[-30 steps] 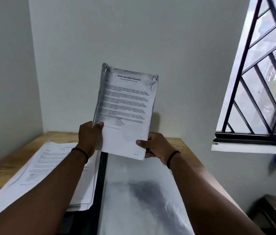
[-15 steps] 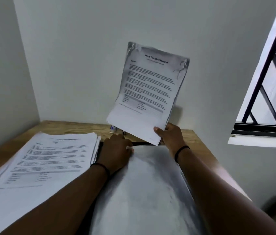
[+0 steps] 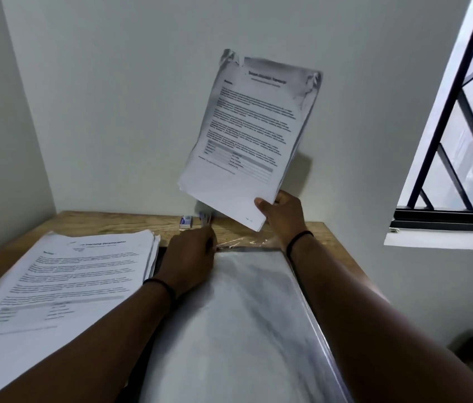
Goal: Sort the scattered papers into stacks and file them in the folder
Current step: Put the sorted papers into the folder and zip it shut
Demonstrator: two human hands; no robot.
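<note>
Head view is showing the right hand (image 3: 280, 219) pinching a bundle of papers (image 3: 254, 135) by its lower corner, thumb on the printed face, holding it upright and tilted above the far end of the desk (image 3: 107, 222). Left hand (image 3: 190, 258) is lying at the top edge of the clear sleeve (image 3: 247, 315) of the open folder; its fingers are pointing away and blurring, so I cannot tell whether they are pinching the plastic or only pressing on it. A second stack of papers (image 3: 63, 280) is resting on the desk to the left, just beside the folder. A small box (image 3: 186, 221) is sitting near the wall. Judging the step in hand as opening the sleeve mouth so the bundle can be going in. To do it well: the left fingers should be lifting only the top layer of plastic and keeping the mouth wide; the right hand should be squaring the sheets first, since the upper corners are looking crumpled and may be catching on the rim; then feeding the bottom edge in straight, not corner first, while the left hand is holding the sleeve flat against the desk
</note>
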